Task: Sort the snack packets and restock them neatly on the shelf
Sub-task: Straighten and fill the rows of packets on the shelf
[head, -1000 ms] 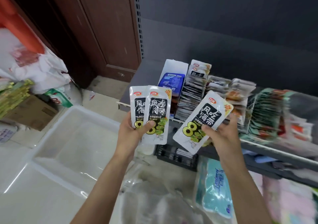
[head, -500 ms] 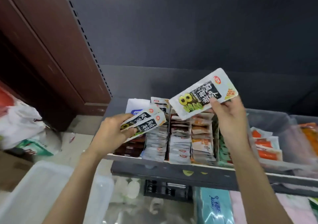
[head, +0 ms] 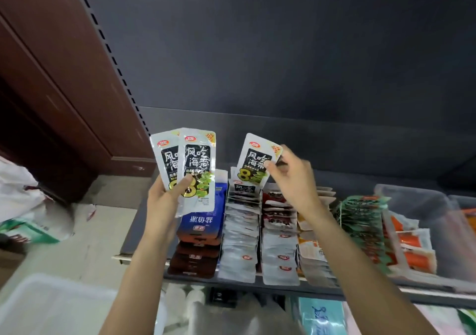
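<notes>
The right hand pinches one seaweed packet upright, directly above its matching row; the left hand grips two more.

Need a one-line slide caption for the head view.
Right hand slots one seaweed packet into shelf row; left hand holds two.

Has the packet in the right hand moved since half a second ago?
Yes. The single packet in the right hand turned upright and came down to the back of the silver packet row on the shelf.
</notes>
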